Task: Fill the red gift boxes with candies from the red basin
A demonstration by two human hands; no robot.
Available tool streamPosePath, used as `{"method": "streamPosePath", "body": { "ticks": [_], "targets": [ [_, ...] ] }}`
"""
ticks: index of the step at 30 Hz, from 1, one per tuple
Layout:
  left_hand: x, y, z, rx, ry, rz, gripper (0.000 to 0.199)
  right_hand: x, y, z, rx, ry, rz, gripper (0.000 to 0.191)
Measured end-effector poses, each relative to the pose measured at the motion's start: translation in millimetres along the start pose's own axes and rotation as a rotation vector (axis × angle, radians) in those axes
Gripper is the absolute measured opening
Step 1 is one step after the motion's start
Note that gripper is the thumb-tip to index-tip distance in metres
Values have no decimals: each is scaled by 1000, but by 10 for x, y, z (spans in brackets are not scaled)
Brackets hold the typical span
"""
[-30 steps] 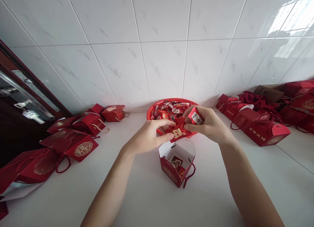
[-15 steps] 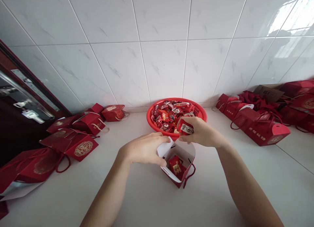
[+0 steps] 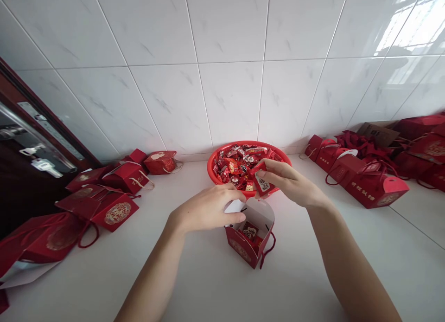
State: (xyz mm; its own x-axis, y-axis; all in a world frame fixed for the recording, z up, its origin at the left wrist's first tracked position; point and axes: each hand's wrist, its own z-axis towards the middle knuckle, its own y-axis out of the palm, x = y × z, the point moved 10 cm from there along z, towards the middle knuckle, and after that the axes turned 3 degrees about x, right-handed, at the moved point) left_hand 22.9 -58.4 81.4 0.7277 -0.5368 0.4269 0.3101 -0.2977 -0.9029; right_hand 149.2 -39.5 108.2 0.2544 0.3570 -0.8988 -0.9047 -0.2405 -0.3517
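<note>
A small red gift box (image 3: pixel 243 247) with a white inside and a dark red cord handle stands open on the white counter. Wrapped candies (image 3: pixel 249 232) lie in it, one with a pale printed label. My left hand (image 3: pixel 212 209) grips the box's raised left flap between thumb and fingers. Just behind the box, my right hand (image 3: pixel 287 180) pinches a red candy packet (image 3: pixel 263 183) with a white label, over the near rim of a red plastic basket (image 3: pixel 210 166). Many wrapped candies (image 3: pixel 232 165) fill the basket.
Several red gift boxes (image 3: pixel 116 213) stand on the counter at left, near a dark door with keys (image 3: pixel 47 165) in its lock. More red boxes (image 3: pixel 371 183) and an open brown carton (image 3: pixel 378 134) are at right. A tiled wall (image 3: pixel 229 94) rises behind.
My right hand has moved slightly up and the packet in it has turned more upright. A candy with a pale label now shows inside the box. The left thumb has shifted along the flap.
</note>
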Motion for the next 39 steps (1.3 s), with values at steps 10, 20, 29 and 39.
{"method": "streamPosePath", "body": {
  "ticks": [10,20,29,39],
  "targets": [
    [-223,200,-4,-162,-135,16,43,-35,213,-39,-198,-36,-1,12],
    [-145,269,8,-205,-50,28,53,170,534,-110,-379,34,-460,17],
    [-152,274,11,-179,-21,-1,55,87,549,-143,-350,-10,-653,19],
    [-254,238,-62,-171,-112,48,67,17,246,-249,-318,-48,-632,17]
  ]
}}
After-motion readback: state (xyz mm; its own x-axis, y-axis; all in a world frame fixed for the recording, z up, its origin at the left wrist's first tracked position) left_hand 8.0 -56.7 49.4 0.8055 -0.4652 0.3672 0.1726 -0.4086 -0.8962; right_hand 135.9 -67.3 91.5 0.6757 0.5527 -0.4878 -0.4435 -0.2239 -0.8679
